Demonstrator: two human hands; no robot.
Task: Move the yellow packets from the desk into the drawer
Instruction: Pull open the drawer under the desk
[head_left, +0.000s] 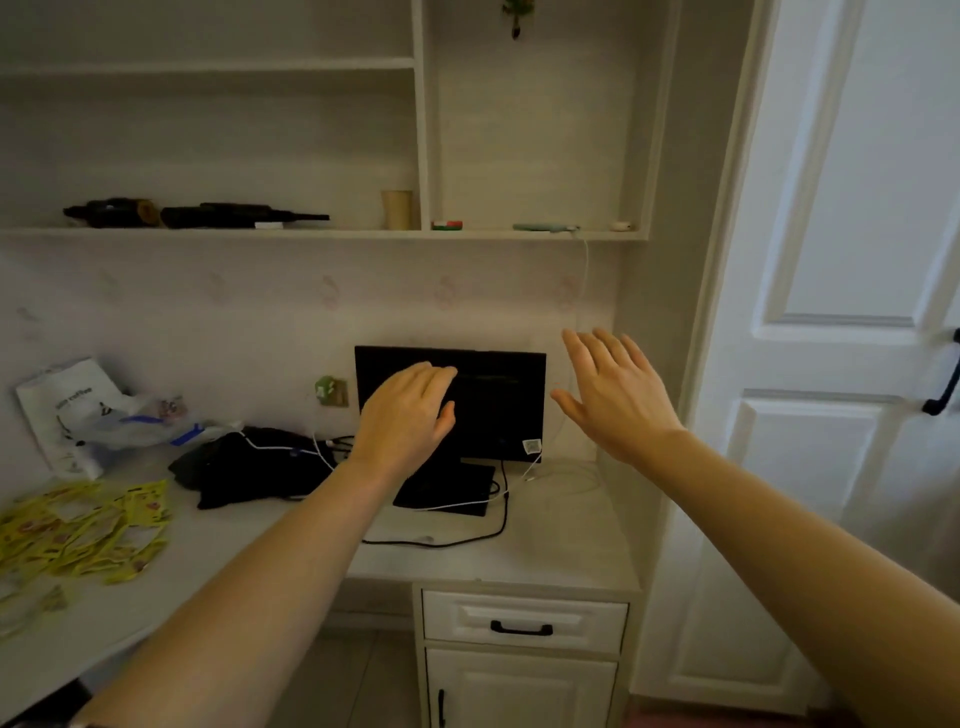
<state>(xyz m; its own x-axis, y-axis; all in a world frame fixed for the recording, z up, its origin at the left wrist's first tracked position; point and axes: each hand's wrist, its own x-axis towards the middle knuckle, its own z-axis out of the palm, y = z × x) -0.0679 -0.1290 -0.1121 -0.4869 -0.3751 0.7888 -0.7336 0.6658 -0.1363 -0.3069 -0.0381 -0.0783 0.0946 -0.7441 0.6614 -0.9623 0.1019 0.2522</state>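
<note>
yellow packets (83, 530): loose heap at the counter's (545, 540) left end, untouched | drawer (524, 621): closed under the right end, likely needs opening first | left hand (410, 415), right hand (618, 395): raised, fingers spread, holding nothing, before the monitor (493, 395)

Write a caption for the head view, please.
Both hands, left and right, raised open above the desk; yellow packets untouched, drawer closed.
</note>
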